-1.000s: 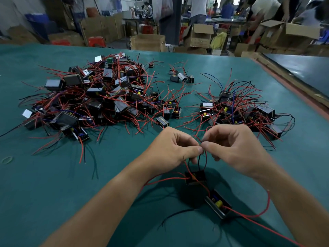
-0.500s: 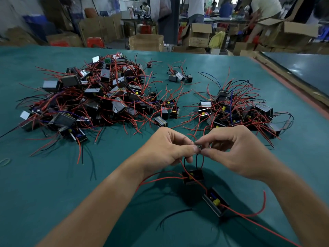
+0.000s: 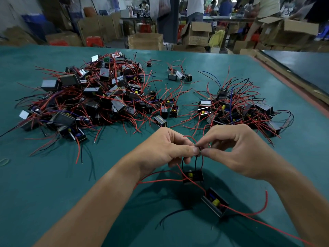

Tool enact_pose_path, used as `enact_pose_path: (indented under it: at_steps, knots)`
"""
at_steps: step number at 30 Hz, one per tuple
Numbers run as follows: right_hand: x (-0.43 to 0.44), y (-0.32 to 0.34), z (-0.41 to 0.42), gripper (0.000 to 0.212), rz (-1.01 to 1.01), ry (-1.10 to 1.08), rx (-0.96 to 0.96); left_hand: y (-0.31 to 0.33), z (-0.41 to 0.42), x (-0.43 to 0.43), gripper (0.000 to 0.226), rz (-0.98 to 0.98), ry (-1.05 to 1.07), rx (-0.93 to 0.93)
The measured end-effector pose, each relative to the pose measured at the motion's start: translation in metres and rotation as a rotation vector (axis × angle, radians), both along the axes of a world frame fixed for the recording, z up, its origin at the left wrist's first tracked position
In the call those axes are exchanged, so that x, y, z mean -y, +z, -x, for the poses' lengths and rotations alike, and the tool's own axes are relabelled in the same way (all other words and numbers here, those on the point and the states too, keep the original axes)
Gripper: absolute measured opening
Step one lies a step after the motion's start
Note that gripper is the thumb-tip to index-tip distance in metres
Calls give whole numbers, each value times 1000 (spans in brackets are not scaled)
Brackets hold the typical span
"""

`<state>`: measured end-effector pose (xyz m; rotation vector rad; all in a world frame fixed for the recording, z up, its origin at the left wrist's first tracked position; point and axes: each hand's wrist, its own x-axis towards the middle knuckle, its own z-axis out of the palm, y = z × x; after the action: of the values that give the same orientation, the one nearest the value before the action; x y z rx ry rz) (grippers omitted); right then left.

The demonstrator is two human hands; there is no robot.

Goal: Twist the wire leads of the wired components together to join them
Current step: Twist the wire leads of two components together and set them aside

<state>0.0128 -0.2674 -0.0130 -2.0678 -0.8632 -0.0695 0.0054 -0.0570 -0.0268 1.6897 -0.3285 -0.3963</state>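
Grips | left grip [image 3: 165, 148] pinches wire leads [image 3: 195, 163]; right grip [image 3: 240, 154] pinches same leads

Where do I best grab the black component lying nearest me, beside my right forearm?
Pinch the black component across its two long side walls, from above. It lies open face up, and red leads leave its ends, so the long walls look free.

Lead ends [image 3: 199, 149] are hidden in the pinch between left hand [image 3: 165, 148] and right hand [image 3: 240, 154]; any twist cannot be told. Red lead [image 3: 284, 233] leaves the near right edge. Far people [image 3: 195, 8] are blurred, their heads cut off.
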Motion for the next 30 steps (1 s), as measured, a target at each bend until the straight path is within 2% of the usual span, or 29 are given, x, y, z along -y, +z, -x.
enact_pose_path:
  at_steps: [7,15,19,22,24,27,30]
  knots:
    - [-2,0,0,12,26,-17,56,-2,0,0,14,4,-3,-19]
    - [-6,0,4,11,20,1,111,2,-2,-5,8,93,-91,-184]
    - [-5,0,4,11,53,0,124,1,-2,-4,11,76,-57,-200]
    - [-6,1,6,14,84,2,149,1,-2,-5,21,84,-59,-282]
    - [-7,1,8,14,138,-12,180,4,-1,-4,11,73,-67,-319]
    - [-10,1,11,11,221,-65,155,6,0,-4,11,36,-52,-273]
    - [-12,1,11,17,294,-77,-20,7,2,-2,16,-24,-23,-117]
